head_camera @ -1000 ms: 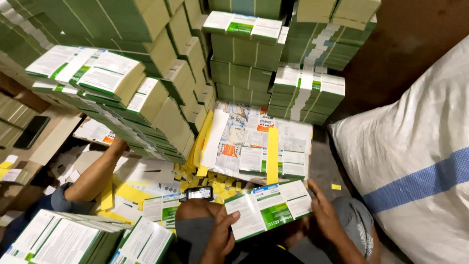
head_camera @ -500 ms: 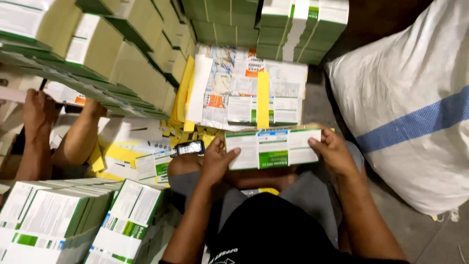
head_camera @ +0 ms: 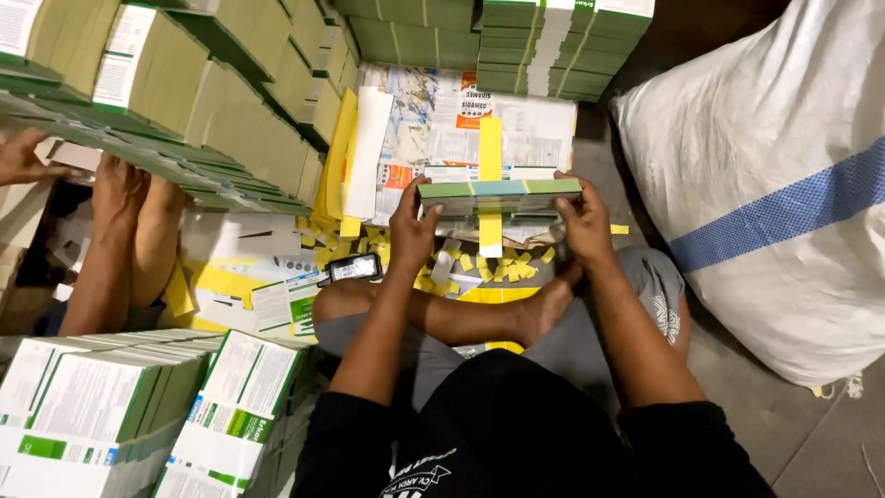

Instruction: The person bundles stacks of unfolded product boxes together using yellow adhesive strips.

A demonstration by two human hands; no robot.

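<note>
My left hand (head_camera: 412,224) and my right hand (head_camera: 584,217) grip the two ends of a stack of flat green and white printed cartons (head_camera: 500,195), held edge-up in front of me. Behind the stack stands a wrapped bundle of printed sheets (head_camera: 442,129) with a yellow paper strip (head_camera: 490,152) down its front. Small yellow paper scraps (head_camera: 489,267) lie on the floor under the stack. I sit cross-legged, my bare foot (head_camera: 544,309) below my hands.
Tall piles of green-edged cartons (head_camera: 230,101) fill the left and back. More carton piles (head_camera: 138,406) stand at the lower left. A large white sack with a blue stripe (head_camera: 765,184) lies at the right. Another person's arms (head_camera: 111,231) reach in at the left. A phone (head_camera: 355,267) rests by my knee.
The carton stack has been turned from face-up to edge-on between my hands and lifted toward the wrapped bundle. The view has tilted down a little.
</note>
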